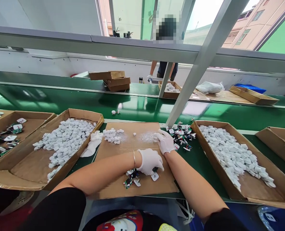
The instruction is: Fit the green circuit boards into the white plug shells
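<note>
Both my hands wear white gloves over a flat cardboard sheet [142,134] on the bench. My left hand [150,161] is curled down on a small cluster of green circuit boards with white parts [133,178] near the sheet's front edge. My right hand [164,141] rests fingers together at the sheet's right edge, touching a pile of small circuit boards and white caps [182,134]. What its fingers hold, if anything, is hidden. A small heap of white plastic pieces [112,135] lies at the sheet's back left.
Cardboard trays of white pieces stand at left [65,141] and right [231,154]. A further tray with circuit boards [5,138] is far left. Behind runs a green conveyor belt [142,106]. A slanted metal post [195,67] rises ahead. Another person [165,69] stands across the belt.
</note>
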A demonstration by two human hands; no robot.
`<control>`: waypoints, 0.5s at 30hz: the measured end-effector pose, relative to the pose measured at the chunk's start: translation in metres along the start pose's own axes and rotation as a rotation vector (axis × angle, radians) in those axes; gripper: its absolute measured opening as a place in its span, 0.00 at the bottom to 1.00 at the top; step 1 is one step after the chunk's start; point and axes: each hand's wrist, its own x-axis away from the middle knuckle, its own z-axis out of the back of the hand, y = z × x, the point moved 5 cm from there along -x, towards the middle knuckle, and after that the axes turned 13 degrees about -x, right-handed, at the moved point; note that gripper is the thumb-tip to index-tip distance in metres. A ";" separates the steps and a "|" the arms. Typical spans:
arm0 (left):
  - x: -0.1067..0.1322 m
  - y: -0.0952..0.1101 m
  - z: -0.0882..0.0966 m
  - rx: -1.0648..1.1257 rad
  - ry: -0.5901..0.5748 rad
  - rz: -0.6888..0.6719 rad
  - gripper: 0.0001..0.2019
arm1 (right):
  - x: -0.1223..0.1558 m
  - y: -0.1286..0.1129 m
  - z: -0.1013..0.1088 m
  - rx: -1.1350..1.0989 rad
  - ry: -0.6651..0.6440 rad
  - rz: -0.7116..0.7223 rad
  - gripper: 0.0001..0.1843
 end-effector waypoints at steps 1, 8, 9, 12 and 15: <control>-0.006 0.003 -0.005 0.024 -0.069 -0.026 0.16 | -0.001 0.001 0.002 0.008 -0.001 0.015 0.33; 0.012 -0.066 -0.016 0.439 0.236 0.305 0.14 | -0.002 0.013 0.004 -0.095 -0.033 -0.039 0.23; 0.022 -0.078 -0.019 0.498 0.327 0.379 0.13 | -0.002 0.015 0.002 -0.103 -0.036 -0.053 0.22; 0.046 -0.102 -0.029 0.620 0.549 0.504 0.11 | 0.002 0.020 -0.006 -0.070 -0.056 -0.095 0.21; 0.059 -0.110 -0.030 0.667 0.751 0.539 0.10 | 0.009 0.020 -0.012 0.044 -0.116 -0.088 0.23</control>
